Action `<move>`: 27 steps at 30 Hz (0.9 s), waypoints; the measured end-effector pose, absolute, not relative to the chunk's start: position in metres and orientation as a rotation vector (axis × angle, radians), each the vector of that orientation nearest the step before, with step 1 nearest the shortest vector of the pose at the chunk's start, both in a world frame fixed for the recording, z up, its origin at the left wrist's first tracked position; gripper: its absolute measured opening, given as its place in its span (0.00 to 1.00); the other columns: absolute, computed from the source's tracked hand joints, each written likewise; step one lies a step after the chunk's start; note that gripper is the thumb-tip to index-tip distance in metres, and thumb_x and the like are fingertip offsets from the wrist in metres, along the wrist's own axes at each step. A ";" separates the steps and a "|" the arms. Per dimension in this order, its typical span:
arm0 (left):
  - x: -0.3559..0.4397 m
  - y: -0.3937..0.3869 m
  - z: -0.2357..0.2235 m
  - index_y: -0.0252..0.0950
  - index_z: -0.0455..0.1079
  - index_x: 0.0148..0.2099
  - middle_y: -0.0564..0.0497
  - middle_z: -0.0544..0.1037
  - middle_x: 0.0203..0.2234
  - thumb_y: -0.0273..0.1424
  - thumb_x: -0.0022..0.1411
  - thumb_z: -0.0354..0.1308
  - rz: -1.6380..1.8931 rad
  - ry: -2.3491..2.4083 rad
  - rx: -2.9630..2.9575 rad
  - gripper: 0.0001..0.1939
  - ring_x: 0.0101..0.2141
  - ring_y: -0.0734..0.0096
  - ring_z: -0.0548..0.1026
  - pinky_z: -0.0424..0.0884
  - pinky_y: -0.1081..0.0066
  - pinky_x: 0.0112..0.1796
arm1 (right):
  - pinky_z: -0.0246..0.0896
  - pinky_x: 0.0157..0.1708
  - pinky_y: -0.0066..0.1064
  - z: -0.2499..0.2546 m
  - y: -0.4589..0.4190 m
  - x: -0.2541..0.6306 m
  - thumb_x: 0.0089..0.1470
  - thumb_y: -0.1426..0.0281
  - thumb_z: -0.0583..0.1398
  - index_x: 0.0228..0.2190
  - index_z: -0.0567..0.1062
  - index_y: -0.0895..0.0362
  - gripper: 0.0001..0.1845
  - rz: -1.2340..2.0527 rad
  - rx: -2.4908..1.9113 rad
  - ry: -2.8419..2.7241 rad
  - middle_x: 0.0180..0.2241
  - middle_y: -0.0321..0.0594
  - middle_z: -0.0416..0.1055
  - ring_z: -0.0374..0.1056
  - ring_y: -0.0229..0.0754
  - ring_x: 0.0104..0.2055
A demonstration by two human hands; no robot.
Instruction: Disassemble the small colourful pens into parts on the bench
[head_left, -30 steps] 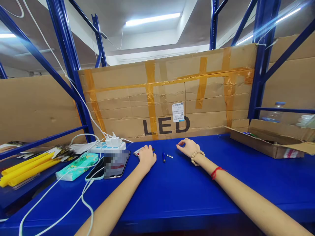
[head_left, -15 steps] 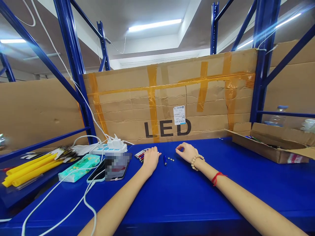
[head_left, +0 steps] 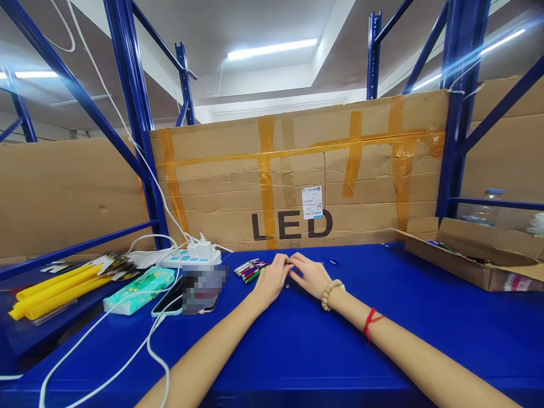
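Note:
My left hand (head_left: 272,279) and my right hand (head_left: 311,276) meet over the middle of the blue shelf. Their fingertips are pinched together, and whatever lies between them is too small to make out. Just below the fingers shows the silvery end of a small blue cylinder (head_left: 288,285), the rest covered by my hands. Several slim metallic tubes (head_left: 250,270) in silver, red, purple and green lie in a bunch beside my left hand. Beyond my right hand rests a small blue piece (head_left: 334,262). The small round silver discs are hidden from view.
Left on the shelf (head_left: 263,351) are two phones (head_left: 170,300), a green tissue pack (head_left: 140,290), a white power strip (head_left: 191,259) with trailing cables, and yellow tubes (head_left: 63,289). A shallow cardboard box (head_left: 476,269) stands right. A tall cardboard panel (head_left: 212,198) closes the back.
My right hand has moved left to meet my left hand, which has shifted slightly right. More of the tubes and the small blue piece now show; the round discs are covered.

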State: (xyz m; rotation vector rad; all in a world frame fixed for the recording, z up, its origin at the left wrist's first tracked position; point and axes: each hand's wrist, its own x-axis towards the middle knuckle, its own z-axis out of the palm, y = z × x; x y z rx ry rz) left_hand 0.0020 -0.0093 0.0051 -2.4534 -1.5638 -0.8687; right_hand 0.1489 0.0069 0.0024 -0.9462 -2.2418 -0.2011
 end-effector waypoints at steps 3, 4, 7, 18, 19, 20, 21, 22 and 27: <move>0.003 -0.009 0.004 0.38 0.58 0.42 0.51 0.70 0.36 0.35 0.65 0.35 -0.988 -1.582 -2.412 0.12 0.34 0.71 0.72 0.64 0.73 0.32 | 0.60 0.32 0.27 0.003 0.009 0.150 0.57 0.70 0.47 0.37 0.71 0.56 0.14 -0.195 -0.985 -2.244 0.40 0.41 0.69 0.67 0.38 0.36; 0.003 -0.009 0.003 0.38 0.59 0.42 0.51 0.71 0.36 0.36 0.65 0.35 -1.042 -1.606 -2.383 0.13 0.34 0.71 0.72 0.64 0.73 0.32 | 0.60 0.32 0.27 0.003 0.009 0.150 0.57 0.69 0.46 0.37 0.71 0.56 0.15 -0.174 -0.992 -2.243 0.40 0.41 0.69 0.67 0.39 0.37; 0.002 -0.006 0.002 0.39 0.60 0.39 0.53 0.72 0.34 0.37 0.65 0.35 -1.159 -1.720 -2.299 0.14 0.34 0.71 0.72 0.63 0.74 0.32 | 0.60 0.35 0.29 0.004 0.010 0.150 0.58 0.67 0.45 0.39 0.71 0.54 0.16 -0.035 -0.987 -2.222 0.38 0.40 0.72 0.68 0.40 0.38; -0.001 -0.004 0.003 0.38 0.65 0.30 0.52 0.74 0.27 0.41 0.63 0.37 -1.205 -1.884 -2.240 0.20 0.30 0.70 0.71 0.61 0.73 0.29 | 0.60 0.23 0.26 -0.005 0.019 0.148 0.56 0.61 0.47 0.41 0.71 0.56 0.19 0.440 -0.895 -1.962 0.19 0.34 0.68 0.64 0.36 0.20; 0.000 -0.005 0.003 0.38 0.65 0.31 0.53 0.74 0.27 0.42 0.62 0.38 -1.184 -1.843 -2.263 0.19 0.30 0.70 0.71 0.61 0.73 0.29 | 0.59 0.21 0.25 -0.005 0.019 0.148 0.55 0.61 0.48 0.40 0.71 0.57 0.19 0.475 -0.885 -1.941 0.18 0.34 0.67 0.63 0.35 0.20; 0.000 -0.006 0.003 0.38 0.66 0.32 0.53 0.74 0.28 0.43 0.61 0.39 -1.154 -1.796 -2.293 0.19 0.30 0.70 0.71 0.61 0.73 0.30 | 0.59 0.20 0.25 -0.004 0.019 0.148 0.54 0.60 0.48 0.40 0.71 0.58 0.20 0.511 -0.876 -1.915 0.17 0.34 0.66 0.62 0.35 0.19; 0.001 -0.008 0.003 0.39 0.66 0.32 0.52 0.74 0.29 0.43 0.61 0.40 -1.116 -1.745 -2.328 0.18 0.31 0.70 0.71 0.62 0.73 0.30 | 0.58 0.19 0.25 -0.004 0.019 0.148 0.54 0.59 0.49 0.39 0.71 0.59 0.20 0.549 -0.870 -1.885 0.17 0.33 0.65 0.61 0.35 0.18; 0.001 -0.009 0.004 0.39 0.66 0.33 0.52 0.74 0.30 0.42 0.61 0.41 -1.073 -1.695 -2.367 0.17 0.32 0.70 0.72 0.62 0.73 0.30 | 0.57 0.18 0.25 -0.003 0.018 0.148 0.53 0.59 0.49 0.39 0.71 0.60 0.21 0.587 -0.869 -1.852 0.16 0.33 0.63 0.60 0.34 0.17; 0.002 -0.012 0.006 0.42 0.66 0.41 0.52 0.75 0.28 0.39 0.63 0.39 -0.985 -1.612 -2.484 0.16 0.31 0.68 0.73 0.62 0.73 0.30 | 0.53 0.14 0.24 -0.001 0.020 0.148 0.50 0.54 0.50 0.38 0.72 0.61 0.25 0.701 -0.877 -1.713 0.17 0.33 0.63 0.56 0.32 0.14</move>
